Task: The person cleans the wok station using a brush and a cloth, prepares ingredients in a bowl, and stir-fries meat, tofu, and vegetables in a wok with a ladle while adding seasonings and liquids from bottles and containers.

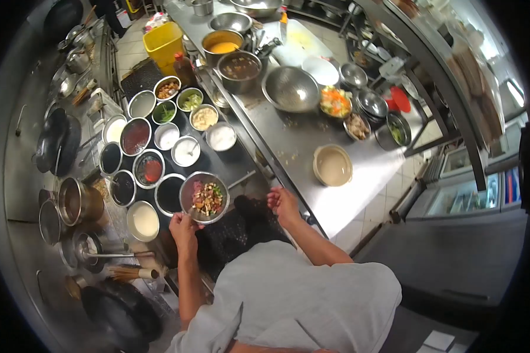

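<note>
Metal bowl (188, 187) of chopped food (207, 199) is hanging just beside a dark-filled container (166, 195), with my left hand (184, 231) grasping its near rim; since that grip is one-sided, a slip could be tipping food into the container. My right hand (285, 206) is curling with nothing visible inside, whether clenched I cannot tell. I am counting one held bowl, one beige bowl (334, 166) on the counter (343, 206), one yellow bin (164, 41).

Left hand (184, 229) holding metal bowl (203, 177), chopped food (206, 199) inside, right hand (283, 206) loosely open near steel counter (282, 144)
</note>
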`<state>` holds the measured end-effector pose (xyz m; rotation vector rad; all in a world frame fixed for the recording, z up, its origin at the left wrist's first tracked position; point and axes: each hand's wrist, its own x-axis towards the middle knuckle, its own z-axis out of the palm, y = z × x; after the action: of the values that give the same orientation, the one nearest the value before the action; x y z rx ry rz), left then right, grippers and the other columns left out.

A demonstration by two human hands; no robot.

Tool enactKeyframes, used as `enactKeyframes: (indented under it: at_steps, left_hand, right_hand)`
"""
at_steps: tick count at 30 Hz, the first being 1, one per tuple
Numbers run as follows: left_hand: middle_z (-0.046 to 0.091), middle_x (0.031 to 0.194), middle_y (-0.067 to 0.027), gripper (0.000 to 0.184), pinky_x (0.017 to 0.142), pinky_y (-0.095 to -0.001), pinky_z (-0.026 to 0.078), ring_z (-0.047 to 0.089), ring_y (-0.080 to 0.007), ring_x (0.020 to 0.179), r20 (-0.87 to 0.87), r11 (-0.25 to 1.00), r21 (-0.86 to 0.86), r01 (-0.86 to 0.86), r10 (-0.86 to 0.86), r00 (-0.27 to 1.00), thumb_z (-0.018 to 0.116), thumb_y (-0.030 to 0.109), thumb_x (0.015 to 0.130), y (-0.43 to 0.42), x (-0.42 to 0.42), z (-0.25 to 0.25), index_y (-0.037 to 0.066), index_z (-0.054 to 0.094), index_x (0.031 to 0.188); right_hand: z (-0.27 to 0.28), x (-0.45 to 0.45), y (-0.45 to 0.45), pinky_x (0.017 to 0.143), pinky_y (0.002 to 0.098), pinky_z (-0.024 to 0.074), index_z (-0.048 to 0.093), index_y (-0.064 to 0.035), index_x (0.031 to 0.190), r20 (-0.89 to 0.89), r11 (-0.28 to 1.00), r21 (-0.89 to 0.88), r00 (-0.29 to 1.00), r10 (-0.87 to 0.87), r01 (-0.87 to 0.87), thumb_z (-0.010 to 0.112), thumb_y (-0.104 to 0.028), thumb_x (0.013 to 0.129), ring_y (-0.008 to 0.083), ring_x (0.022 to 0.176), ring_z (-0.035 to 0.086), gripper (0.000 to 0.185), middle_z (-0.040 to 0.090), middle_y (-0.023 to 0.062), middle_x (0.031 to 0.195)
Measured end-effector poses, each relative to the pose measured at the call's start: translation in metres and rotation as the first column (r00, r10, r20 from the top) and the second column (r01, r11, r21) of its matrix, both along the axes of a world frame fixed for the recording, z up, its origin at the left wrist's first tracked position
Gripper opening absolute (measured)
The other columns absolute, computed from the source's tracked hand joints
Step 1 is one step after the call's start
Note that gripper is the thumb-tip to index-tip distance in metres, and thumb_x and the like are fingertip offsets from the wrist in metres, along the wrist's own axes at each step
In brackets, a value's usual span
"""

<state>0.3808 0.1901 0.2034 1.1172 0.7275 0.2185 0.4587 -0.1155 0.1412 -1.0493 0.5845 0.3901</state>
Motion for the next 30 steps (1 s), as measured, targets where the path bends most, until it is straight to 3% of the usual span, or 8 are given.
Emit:
enactKeyframes:
  at_steps: [2,6,9,13,17,20,24,30]
  left_hand:
    - [0.055,0.068,-0.0047,0.01,0.046,-0.0276,0.053,0.054,-0.0121,0.051,0.002,0.999,-0.001,0.045,-0.045,0.999,0.056,0.004,0.088,-0.013,-0.005,0.004,0.004,0.048,0.082]
    - [0.055,0.068,-0.004,0.011,0.045,-0.0276,0.053,0.053,-0.0116,0.049,-0.032,0.989,-0.036,0.141,-0.142,0.989,0.058,0.004,0.088,-0.037,-0.009,-0.006,0.005,0.049,0.082]
    - [0.053,0.069,-0.0035,0.009,0.044,-0.0298,0.055,0.054,-0.0113,0.048,-0.038,0.964,-0.037,0.264,-0.265,0.963,0.057,0.002,0.087,-0.067,-0.003,-0.018,0.005,0.049,0.084]
    - [0.054,0.069,-0.0048,0.013,0.042,-0.0304,0.054,0.055,-0.0132,0.049,-0.032,0.872,-0.008,0.49,-0.49,0.871,0.058,-0.001,0.085,-0.132,0.021,-0.029,0.006,0.047,0.087]
    - [0.053,0.074,-0.0073,0.019,0.045,-0.0325,0.058,0.06,-0.0159,0.056,-0.039,0.673,0.057,0.737,-0.736,0.676,0.064,0.005,0.081,-0.221,0.047,-0.051,0.001,0.047,0.09]
    - [0.056,0.08,-0.0091,0.022,0.044,-0.0321,0.056,0.062,-0.0167,0.058,-0.008,0.456,0.065,0.888,-0.889,0.457,0.067,0.006,0.081,-0.285,0.064,-0.063,0.002,0.047,0.09]
    - [0.055,0.072,-0.0085,0.024,0.04,-0.0322,0.052,0.063,-0.0183,0.058,0.02,0.404,0.037,0.914,-0.915,0.403,0.069,0.011,0.08,-0.352,0.078,-0.079,0.002,0.05,0.091]
    - [0.057,0.07,-0.0072,0.024,0.042,-0.0316,0.053,0.064,-0.0165,0.058,0.028,0.424,0.105,0.9,-0.905,0.423,0.068,0.014,0.083,-0.378,0.092,-0.086,0.0,0.054,0.096]
  right_hand:
    - [-0.011,-0.02,-0.026,0.062,0.0285,0.0536,0.061,-0.0052,0.106,-0.038,0.952,0.122,0.96,-0.277,0.279,0.057,-0.027,0.098,0.0142,0.067,0.062,0.023,0.066,0.0059,0.081]
    - [0.008,-0.043,-0.071,0.062,0.0304,0.052,0.061,-0.0061,0.103,-0.081,0.863,0.087,0.867,-0.492,0.498,0.054,-0.026,0.1,0.0158,0.07,0.061,0.021,0.064,0.0068,0.083]
    - [0.016,-0.062,-0.09,0.064,0.03,0.0531,0.06,-0.0041,0.11,0.066,0.921,-0.167,0.936,-0.345,0.351,0.054,-0.026,0.1,0.0145,0.07,0.061,0.025,0.063,0.0067,0.084]
    - [0.02,-0.092,-0.107,0.065,0.029,0.0538,0.06,-0.0024,0.113,0.073,0.969,-0.241,0.996,-0.042,0.059,0.051,-0.033,0.103,0.0136,0.068,0.062,0.033,0.066,0.0082,0.088]
    - [0.015,-0.133,-0.131,0.065,0.0297,0.0533,0.06,-0.0015,0.112,-0.049,0.963,-0.202,0.981,-0.19,0.177,0.05,-0.031,0.102,0.0162,0.068,0.063,0.032,0.067,0.0107,0.089]
    - [-0.005,-0.158,-0.164,0.064,0.0295,0.0529,0.06,-0.0006,0.112,-0.109,0.947,-0.319,0.99,-0.085,0.046,0.05,-0.03,0.101,0.0164,0.068,0.063,0.033,0.067,0.0113,0.089]
    - [-0.008,-0.159,-0.184,0.063,0.0281,0.0516,0.061,0.0012,0.114,-0.165,0.892,-0.369,0.963,0.213,-0.261,0.054,-0.03,0.099,0.0147,0.068,0.062,0.035,0.068,0.0102,0.09]
    - [-0.027,-0.135,-0.181,0.061,0.0257,0.0452,0.067,0.0015,0.103,-0.142,0.767,-0.442,0.881,0.451,-0.464,0.061,-0.032,0.097,0.0099,0.066,0.056,0.034,0.063,0.0038,0.074]
